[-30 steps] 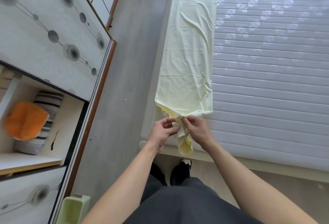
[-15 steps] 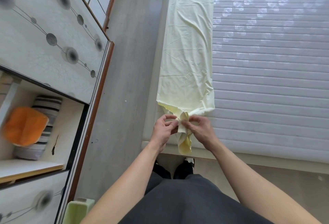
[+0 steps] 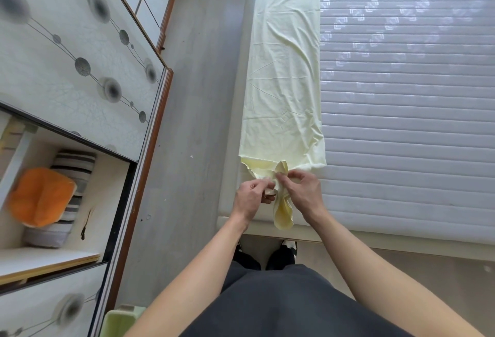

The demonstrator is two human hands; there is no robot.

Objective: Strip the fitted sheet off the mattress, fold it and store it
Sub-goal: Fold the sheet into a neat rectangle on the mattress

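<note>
Both hands meet at the near end: left hand (image 3: 251, 194) and right hand (image 3: 302, 189) each hold a tight grip on the bunched corner of the sheet (image 3: 284, 74). From there its long axis runs straight away along the mattress (image 3: 407, 122) left edge.

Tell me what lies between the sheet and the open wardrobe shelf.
Only bare floor separates the mattress from the wardrobe. The sheet, pinched by the left hand and right hand, faces a shelf partly filled by an orange cushion on striped bedding.
</note>
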